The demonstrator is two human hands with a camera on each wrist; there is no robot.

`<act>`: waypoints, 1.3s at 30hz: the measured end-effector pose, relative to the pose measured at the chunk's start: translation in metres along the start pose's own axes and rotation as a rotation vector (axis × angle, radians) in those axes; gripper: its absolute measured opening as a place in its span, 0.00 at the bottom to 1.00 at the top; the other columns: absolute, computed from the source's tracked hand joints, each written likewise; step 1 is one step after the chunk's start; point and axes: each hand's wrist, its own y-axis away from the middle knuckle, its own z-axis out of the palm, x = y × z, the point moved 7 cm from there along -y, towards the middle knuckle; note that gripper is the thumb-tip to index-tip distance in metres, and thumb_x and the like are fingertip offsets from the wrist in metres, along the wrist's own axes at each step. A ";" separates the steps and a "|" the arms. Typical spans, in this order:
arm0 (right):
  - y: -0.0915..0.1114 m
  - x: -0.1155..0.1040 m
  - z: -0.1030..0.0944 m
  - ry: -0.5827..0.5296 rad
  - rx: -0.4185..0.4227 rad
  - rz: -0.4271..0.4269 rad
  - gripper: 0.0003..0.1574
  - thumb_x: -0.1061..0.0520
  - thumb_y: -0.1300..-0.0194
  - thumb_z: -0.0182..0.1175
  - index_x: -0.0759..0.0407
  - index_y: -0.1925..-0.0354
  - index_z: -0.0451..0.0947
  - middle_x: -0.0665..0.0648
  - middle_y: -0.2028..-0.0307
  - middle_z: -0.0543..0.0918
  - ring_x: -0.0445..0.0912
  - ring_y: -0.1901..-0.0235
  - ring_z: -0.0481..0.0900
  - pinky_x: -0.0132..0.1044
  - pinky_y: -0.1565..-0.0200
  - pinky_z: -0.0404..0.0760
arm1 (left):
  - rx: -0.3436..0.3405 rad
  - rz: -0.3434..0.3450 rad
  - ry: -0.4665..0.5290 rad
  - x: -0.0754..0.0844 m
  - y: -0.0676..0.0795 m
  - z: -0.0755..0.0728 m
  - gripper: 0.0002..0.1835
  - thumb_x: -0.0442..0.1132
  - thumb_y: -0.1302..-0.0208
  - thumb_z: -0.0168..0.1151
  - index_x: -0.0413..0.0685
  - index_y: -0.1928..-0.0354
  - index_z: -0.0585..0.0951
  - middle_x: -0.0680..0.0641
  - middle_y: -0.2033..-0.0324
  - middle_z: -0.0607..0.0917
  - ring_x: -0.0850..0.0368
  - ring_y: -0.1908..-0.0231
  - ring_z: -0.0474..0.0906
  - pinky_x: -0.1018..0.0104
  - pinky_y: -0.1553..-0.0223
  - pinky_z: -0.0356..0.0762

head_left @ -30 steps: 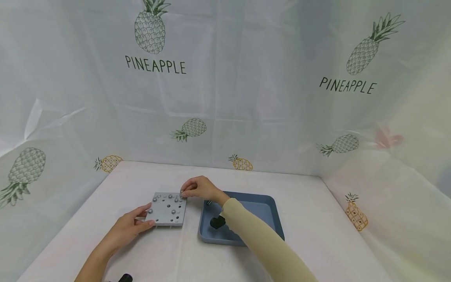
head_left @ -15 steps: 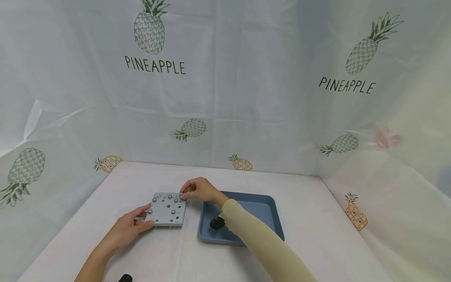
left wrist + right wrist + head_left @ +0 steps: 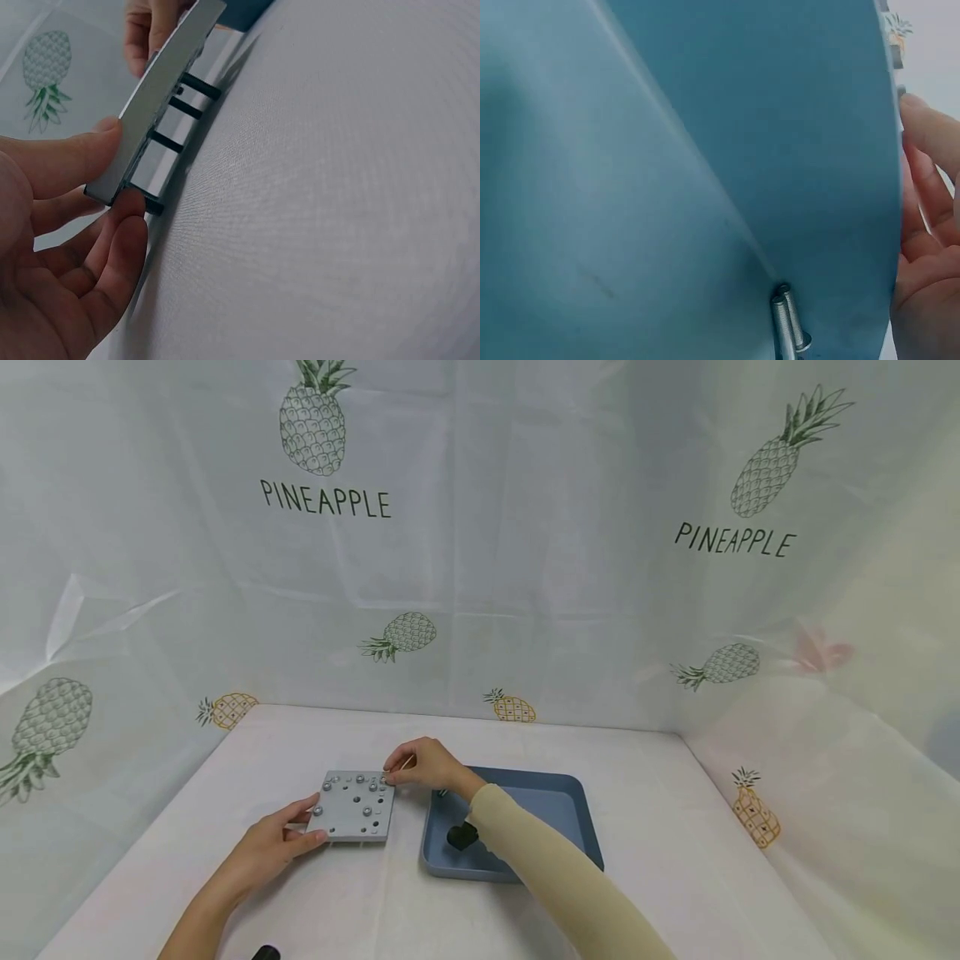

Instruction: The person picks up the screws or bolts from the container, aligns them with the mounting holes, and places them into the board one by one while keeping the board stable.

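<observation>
A square grey metal plate [image 3: 345, 818], drilled with holes and set with several bolts, stands a little above the white table. My left hand [image 3: 273, 843] grips its near left corner, thumb on the side edge and fingers curled beneath, as the left wrist view shows. Dark bolt shanks [image 3: 201, 86] stick out under the plate there. At the far right corner, my right hand [image 3: 427, 764] pinches a small bolt [image 3: 383, 779] low over the plate, its head partly covered by the fingertips. In the right wrist view the tray's wall hides much of this hand.
A blue tray [image 3: 555, 810] lies right of the plate, under my right forearm. Two loose bolts [image 3: 787, 322] rest in its corner. A black wrist device [image 3: 462, 835] hangs over the tray. A pineapple-printed curtain [image 3: 525, 568] encloses the table's back and sides.
The bolt in my right fingertips has sunk slightly toward the plate's far right corner. My left hand and the plate keep their place; the head view has shifted a little.
</observation>
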 end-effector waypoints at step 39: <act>0.100 0.028 -0.057 0.306 -0.227 0.000 0.34 0.60 0.30 0.71 0.66 0.30 0.75 0.63 0.36 0.82 0.53 0.49 0.87 0.35 0.47 0.82 | -0.017 -0.008 -0.007 -0.001 0.000 -0.001 0.49 0.57 0.32 0.73 0.41 0.19 0.63 0.33 0.34 0.78 0.55 0.54 0.77 0.62 0.56 0.74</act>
